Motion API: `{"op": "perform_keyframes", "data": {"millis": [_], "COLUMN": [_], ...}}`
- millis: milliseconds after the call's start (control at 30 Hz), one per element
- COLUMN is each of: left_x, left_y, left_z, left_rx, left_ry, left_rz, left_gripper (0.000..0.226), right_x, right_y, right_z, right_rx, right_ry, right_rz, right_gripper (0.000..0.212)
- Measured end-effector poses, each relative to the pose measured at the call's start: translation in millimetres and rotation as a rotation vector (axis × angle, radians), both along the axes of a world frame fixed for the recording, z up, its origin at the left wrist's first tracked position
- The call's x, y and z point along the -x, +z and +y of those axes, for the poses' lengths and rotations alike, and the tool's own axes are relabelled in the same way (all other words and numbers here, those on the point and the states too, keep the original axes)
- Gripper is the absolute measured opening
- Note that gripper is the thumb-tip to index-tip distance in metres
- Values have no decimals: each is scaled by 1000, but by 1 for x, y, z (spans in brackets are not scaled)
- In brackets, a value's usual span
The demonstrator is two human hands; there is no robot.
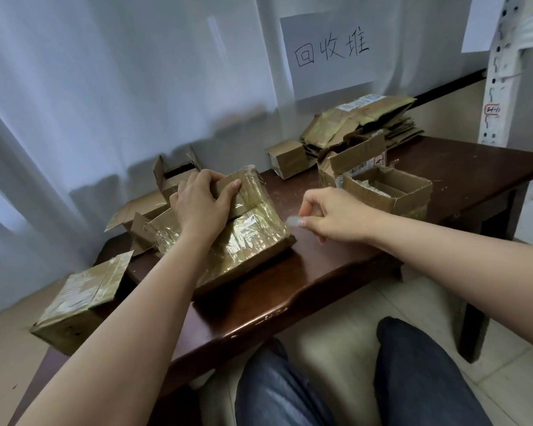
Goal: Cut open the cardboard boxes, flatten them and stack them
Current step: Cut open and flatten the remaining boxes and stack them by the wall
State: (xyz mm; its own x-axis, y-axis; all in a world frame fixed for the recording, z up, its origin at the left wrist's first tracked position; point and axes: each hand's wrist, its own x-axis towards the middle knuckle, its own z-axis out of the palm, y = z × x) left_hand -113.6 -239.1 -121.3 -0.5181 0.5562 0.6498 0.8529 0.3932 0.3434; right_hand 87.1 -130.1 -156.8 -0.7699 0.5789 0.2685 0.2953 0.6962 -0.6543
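The taped box (228, 241) lies near the front edge of the tabletop (336, 272), tilted a little, its glossy tape-covered face turned up toward the person. A brown flap (231, 195) at its far end is raised, so the top looks partly opened already.

The left hand (202, 199) grips that far end, fingers curled over the flap's edge and palm pressing down. This probably steadies the box while the other hand works on the tape.

The right hand (333, 213) hovers just beside the box's right corner, thumb and forefinger pinching a small pale cutter (293, 222). Whether a blade is out is too blurred to tell. Its tip points at the box's near right edge, which suggests the next cut runs along the side seam.

Other boxes stand around. A sealed box (80, 302) hangs over the left corner of the tabletop, within easy reach, likely next in turn. Behind the left hand sits an opened box (173, 176) with loose cardboard (130, 213) beside it. To the right an open box (391, 189) stands empty, not yet flattened.

At the far right corner, the stack (360, 124) of flattened boxes rests against the wall under a handwritten sign (330, 53), which seems to mark the collecting place. A small box (286, 158) stands just before it.
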Motion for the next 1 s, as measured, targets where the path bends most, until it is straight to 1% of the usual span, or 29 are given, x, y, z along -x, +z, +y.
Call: {"op": "perform_keyframes", "data": {"millis": [33,67,100,167,200,233,333,400,467,500,533,567,600,633,700,733,767,867,933,1000], "left_x": [-2,-5,-8,-12,-13,-13,-6,5,17,22,26,27,25,23,15,11,7,-3,-10,-18], "left_y": [4,7,9,13,16,19,31,40,44,43,40,38,34,31,27,26,25,24,21,15], "left_z": [0,1,1,0,-1,-4,-20,-37,-53,-59,-63,-65,-65,-64,-58,-55,-53,-52,-51,-49], "left_rx": [28,62,94,140,162,184,299,444,560,573,562,543,523,500,454,438,424,380,351,355], "left_ry": [17,36,49,32,-2,-48,-150,-172,-173,-168,-154,-133,-113,-101,-102,-100,-93,-63,-45,-37], "left_rz": [15,37,63,94,75,36,-32,-48,-85,-83,-59,-26,3,21,41,60,88,203,303,379], "left_gripper": [37,38,40,41,41,41,49,59,57,52,47,43,42,43,44,44,42,39,37,39], "right_x": [0,2,4,11,15,19,28,30,31,30,28,27,27,27,28,29,30,31,30,29], "right_y": [5,9,14,16,14,10,-6,-12,-14,-13,-11,-8,-6,-4,-3,-3,-3,1,2,1], "right_z": [-1,-2,-3,-8,-12,-16,-21,-20,-19,-20,-22,-25,-29,-33,-40,-42,-42,-36,-33,-32], "right_rx": [34,73,89,78,62,48,49,49,6,-15,-44,-97,-174,-260,-422,-504,-570,-631,-720,-855], "right_ry": [-59,-117,-159,-180,-170,-160,-185,-207,-214,-208,-200,-194,-184,-152,-32,29,77,123,116,103], "right_rz": [83,161,202,156,113,71,-12,-13,55,111,157,183,176,153,93,37,-18,-81,-164,-267], "right_gripper": [10,15,29,66,76,80,72,56,34,28,31,38,44,43,27,31,41,61,66,59]}}
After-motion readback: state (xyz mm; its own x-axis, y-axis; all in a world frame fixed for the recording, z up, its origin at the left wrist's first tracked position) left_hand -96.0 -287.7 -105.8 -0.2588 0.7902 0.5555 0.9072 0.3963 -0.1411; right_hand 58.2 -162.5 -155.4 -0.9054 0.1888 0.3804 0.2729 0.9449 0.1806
